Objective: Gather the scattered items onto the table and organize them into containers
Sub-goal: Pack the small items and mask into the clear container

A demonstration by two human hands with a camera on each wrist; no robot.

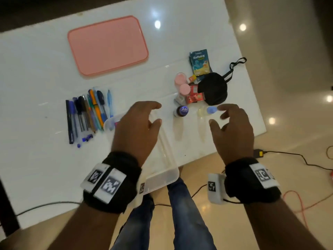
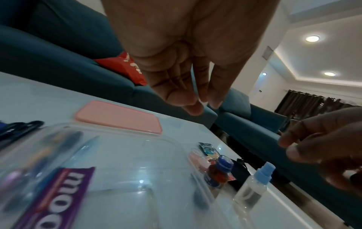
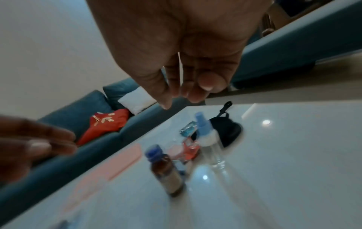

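With both hands empty, fingers loose, the right hand point(image 1: 232, 127) should take the spray bottle point(image 1: 207, 112) by its body, keeping it upright, while the left hand point(image 1: 137, 129) steadies the clear container point(image 1: 162, 170).

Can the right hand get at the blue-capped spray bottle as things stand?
Probably yes: the right hand hovers open just above the spray bottle, which stands upright and apart from the brown bottle, nothing between.

Pink lid point(image 1: 108, 45) on glossy white surface point(image 1: 36, 69); black mask point(image 1: 213, 89); brown bottle point(image 1: 181, 111) capped blue; clear sprayer point(image 2: 252, 184) capped pale blue; purple label point(image 2: 58, 195), white lettering.
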